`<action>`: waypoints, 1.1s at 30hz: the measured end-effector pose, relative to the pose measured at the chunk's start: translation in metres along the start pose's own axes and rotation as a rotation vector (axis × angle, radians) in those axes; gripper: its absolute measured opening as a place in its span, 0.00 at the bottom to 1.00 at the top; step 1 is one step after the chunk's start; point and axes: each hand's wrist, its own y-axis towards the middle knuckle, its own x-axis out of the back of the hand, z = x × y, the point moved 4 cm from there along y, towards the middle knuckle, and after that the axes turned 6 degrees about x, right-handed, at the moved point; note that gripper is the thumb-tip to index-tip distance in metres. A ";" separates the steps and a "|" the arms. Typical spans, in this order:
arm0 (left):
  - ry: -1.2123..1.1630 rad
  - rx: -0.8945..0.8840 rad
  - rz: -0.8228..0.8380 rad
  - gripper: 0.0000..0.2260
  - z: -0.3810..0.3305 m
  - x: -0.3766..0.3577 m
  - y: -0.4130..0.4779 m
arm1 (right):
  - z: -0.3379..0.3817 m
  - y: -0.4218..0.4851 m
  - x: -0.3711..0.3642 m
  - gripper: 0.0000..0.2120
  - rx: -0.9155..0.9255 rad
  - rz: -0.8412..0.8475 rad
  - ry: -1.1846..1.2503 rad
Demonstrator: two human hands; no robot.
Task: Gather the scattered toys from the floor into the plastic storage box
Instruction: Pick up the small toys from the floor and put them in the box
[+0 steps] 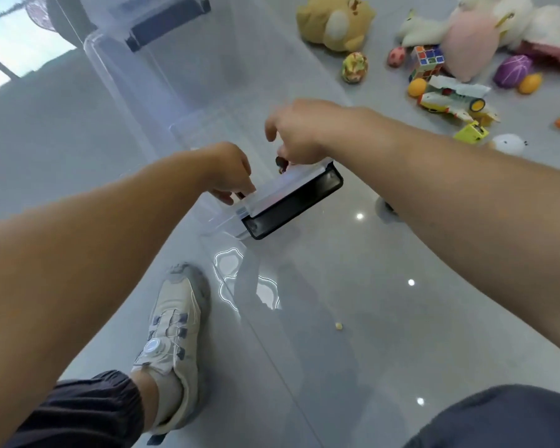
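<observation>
A clear plastic storage box (181,92) stands on the grey floor, running from upper left to centre. Its near end carries a black latch (291,202); a second black latch (168,24) is at the far end. My left hand (230,176) curls over the near edge left of the latch. My right hand (298,137) grips the same edge from above. Toys lie at upper right: a yellow plush (337,21), a white and pink plush (476,37), a puzzle cube (427,58), a camouflage egg (354,67), a purple ball (513,71) and a toy vehicle (450,98).
My shoe (172,334) is planted on the glossy floor just below the box. A small crumb (338,325) lies to its right. A yellow block (471,133) and a white round toy (508,143) sit beside my right forearm. A window (17,43) is at far left.
</observation>
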 end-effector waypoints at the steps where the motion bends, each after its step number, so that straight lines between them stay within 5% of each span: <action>1: 0.023 -0.004 0.007 0.23 0.003 -0.002 0.004 | -0.002 0.000 0.000 0.16 -0.001 -0.028 0.010; 3: 0.079 -0.026 -0.034 0.25 0.005 0.001 0.008 | -0.007 -0.009 0.004 0.13 -0.007 -0.211 0.083; 5: 0.201 -0.078 -0.220 0.17 -0.005 0.013 0.003 | -0.015 -0.028 0.009 0.12 -0.032 -0.437 0.190; 7: 0.185 -0.220 -0.501 0.07 -0.025 0.022 -0.015 | -0.026 -0.053 0.008 0.12 -0.077 -0.611 0.308; 10: -0.027 -0.611 -0.774 0.08 -0.062 0.003 -0.071 | -0.050 -0.087 -0.005 0.11 -0.179 -0.806 0.529; 13: 0.113 -1.082 -0.477 0.08 -0.090 -0.069 -0.118 | -0.094 -0.114 -0.037 0.09 -0.459 -0.956 0.812; 17: 0.485 -0.807 0.109 0.11 -0.065 -0.194 -0.082 | -0.145 -0.152 -0.110 0.10 -0.888 -0.768 0.990; 19: 0.574 -0.645 0.269 0.16 -0.039 -0.245 -0.056 | -0.161 -0.174 -0.147 0.10 -0.992 -0.655 0.947; 23: 0.649 -0.581 0.277 0.17 -0.012 -0.294 -0.030 | -0.166 -0.209 -0.192 0.05 -1.009 -0.539 0.885; 33: 0.633 -0.617 0.149 0.02 -0.023 -0.296 -0.015 | -0.154 -0.241 -0.230 0.08 -0.947 -0.426 0.891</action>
